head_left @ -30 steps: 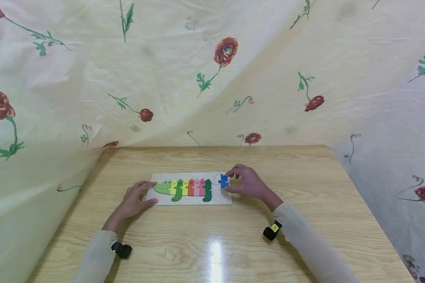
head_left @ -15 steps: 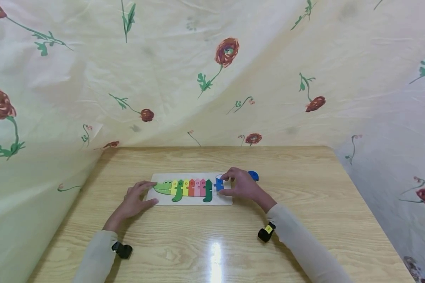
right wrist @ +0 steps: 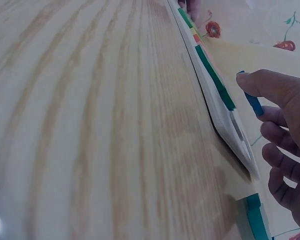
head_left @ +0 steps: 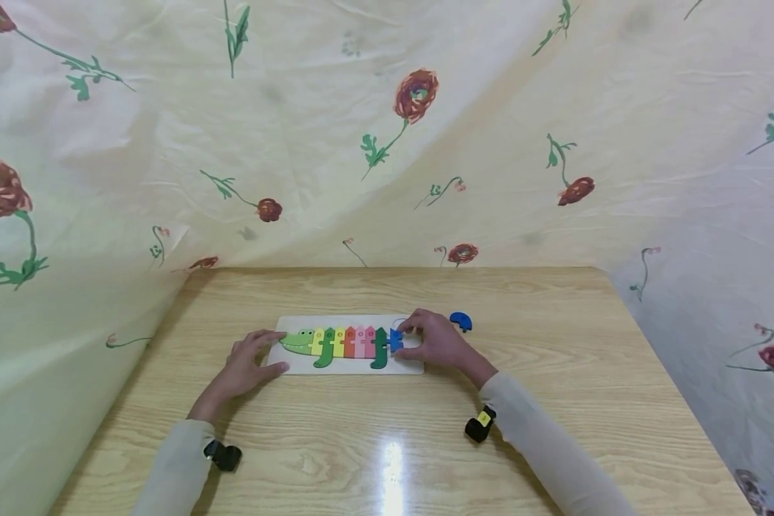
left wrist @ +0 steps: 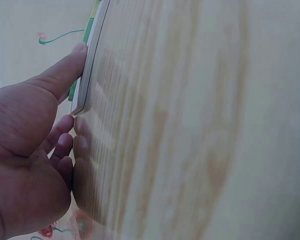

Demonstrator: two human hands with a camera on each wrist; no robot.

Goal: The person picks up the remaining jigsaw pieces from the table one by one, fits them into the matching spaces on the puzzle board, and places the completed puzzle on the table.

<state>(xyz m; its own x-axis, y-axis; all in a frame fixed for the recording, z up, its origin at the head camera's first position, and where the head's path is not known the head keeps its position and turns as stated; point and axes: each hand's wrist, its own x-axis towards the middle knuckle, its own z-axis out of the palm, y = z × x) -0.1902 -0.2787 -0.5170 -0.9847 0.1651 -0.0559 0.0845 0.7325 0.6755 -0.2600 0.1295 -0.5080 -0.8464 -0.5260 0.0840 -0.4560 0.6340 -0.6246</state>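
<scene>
A white puzzle board (head_left: 348,369) carries a crocodile of coloured pieces: a light green head (head_left: 297,344), yellow, orange and pink body pieces, and dark green legs. My left hand (head_left: 246,365) rests on the board's left end, thumb and index finger spread over it, the other fingers loosely bent beside the edge in the left wrist view. My right hand (head_left: 440,340) pinches a blue puzzle piece (head_left: 396,341) between thumb and index finger, beside the rear dark green leg piece (head_left: 380,347). In the right wrist view this blue piece (right wrist: 253,102) is tilted above the board.
A rounded blue puzzle piece (head_left: 461,322) lies on the wooden table (head_left: 335,437) beyond the board's right end, behind my right hand. Flowered cloth (head_left: 335,143) hangs behind the table and along both sides.
My right hand has carried the blue puzzle piece left, up to the dark green leg piece. The rounded blue piece has come into view behind it. My left hand has stayed in place.
</scene>
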